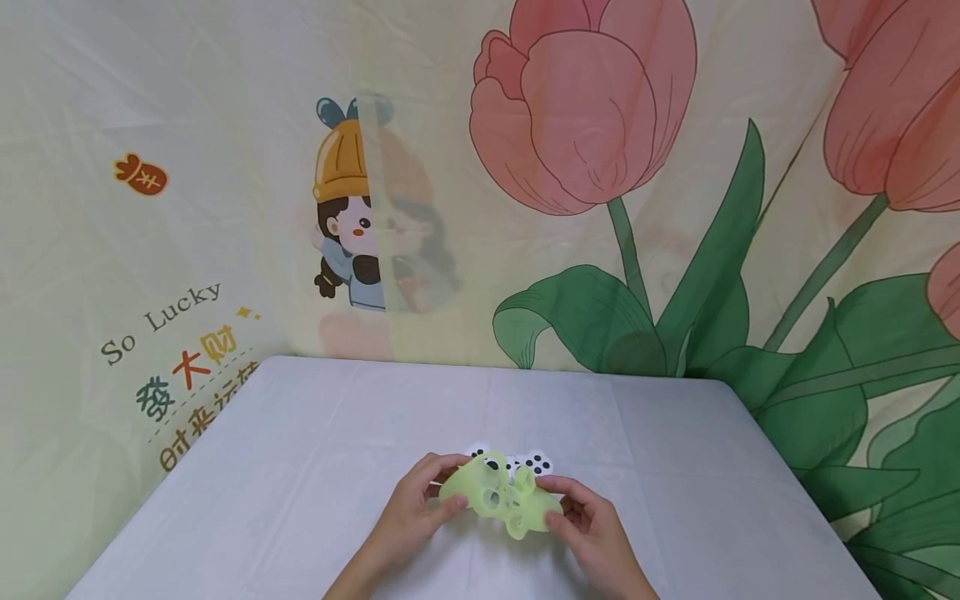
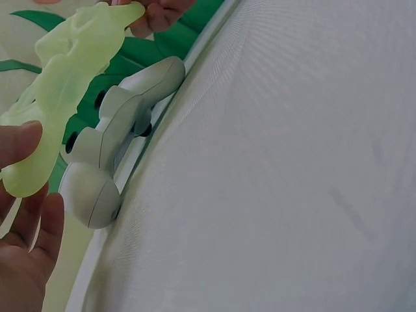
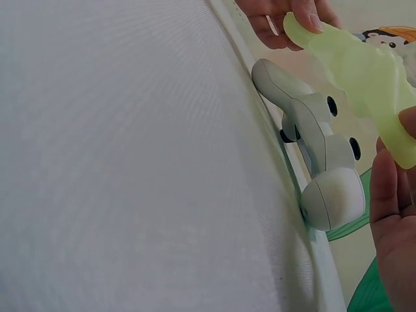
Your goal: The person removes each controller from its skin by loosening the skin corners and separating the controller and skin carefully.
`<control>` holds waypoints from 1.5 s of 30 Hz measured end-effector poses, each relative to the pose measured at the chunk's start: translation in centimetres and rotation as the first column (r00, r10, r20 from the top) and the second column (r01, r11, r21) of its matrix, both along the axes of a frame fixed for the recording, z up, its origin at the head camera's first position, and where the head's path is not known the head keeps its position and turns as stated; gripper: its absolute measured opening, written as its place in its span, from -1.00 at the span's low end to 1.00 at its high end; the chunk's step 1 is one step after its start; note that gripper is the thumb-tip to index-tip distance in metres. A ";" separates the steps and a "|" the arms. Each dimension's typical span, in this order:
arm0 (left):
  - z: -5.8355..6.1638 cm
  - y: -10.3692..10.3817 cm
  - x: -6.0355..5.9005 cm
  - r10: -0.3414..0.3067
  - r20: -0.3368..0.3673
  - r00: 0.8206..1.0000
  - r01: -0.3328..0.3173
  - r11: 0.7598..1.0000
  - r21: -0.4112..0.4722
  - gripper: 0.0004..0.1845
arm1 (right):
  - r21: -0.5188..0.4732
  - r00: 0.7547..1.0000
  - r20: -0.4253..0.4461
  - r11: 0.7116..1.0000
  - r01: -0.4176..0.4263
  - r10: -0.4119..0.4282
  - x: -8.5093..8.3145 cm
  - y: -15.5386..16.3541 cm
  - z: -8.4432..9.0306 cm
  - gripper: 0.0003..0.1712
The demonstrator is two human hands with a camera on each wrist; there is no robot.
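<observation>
A pale green, soft-looking game controller cover (image 1: pixel 474 482) with round openings is held up between both hands. My left hand (image 1: pixel 412 504) pinches its left end between thumb and fingers. At the other end, my right hand (image 1: pixel 596 525) pinches the cover, thumb in front and fingers behind. The cover looks bent and twisted along its middle. Just behind it, a white game controller (image 1: pixel 538 462) with black dots lies on the table, partly hidden by the cover. Both wrist views show the controller (image 2: pixel 117 130) from the side, its black thumbsticks (image 3: pixel 355 148) sticking out.
A white cloth covers the table (image 1: pixel 360 433). Behind its far edge hangs a printed backdrop (image 1: pixel 420 333) with large tulips, a cartoon figure and lettering.
</observation>
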State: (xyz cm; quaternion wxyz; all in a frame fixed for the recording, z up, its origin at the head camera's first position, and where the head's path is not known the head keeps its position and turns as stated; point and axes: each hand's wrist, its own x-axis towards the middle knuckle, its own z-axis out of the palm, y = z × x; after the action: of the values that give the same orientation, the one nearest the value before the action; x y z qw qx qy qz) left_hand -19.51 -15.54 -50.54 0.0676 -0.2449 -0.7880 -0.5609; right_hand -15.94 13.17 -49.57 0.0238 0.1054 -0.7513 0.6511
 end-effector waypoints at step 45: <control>0.5 0.2 0.1 0.102 0.180 0.978 -0.102 0.995 -0.009 -0.44 | -0.069 0.999 -0.010 0.997 0.038 -0.039 -0.1 -0.4 0.0 -0.44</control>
State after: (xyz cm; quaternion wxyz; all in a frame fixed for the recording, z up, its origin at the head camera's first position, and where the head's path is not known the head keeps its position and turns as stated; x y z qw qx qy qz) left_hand -19.44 -15.32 -50.04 0.0249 -0.1525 -0.8023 -0.5766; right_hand -16.09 12.77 -49.53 0.0444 0.0936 -0.7302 0.6753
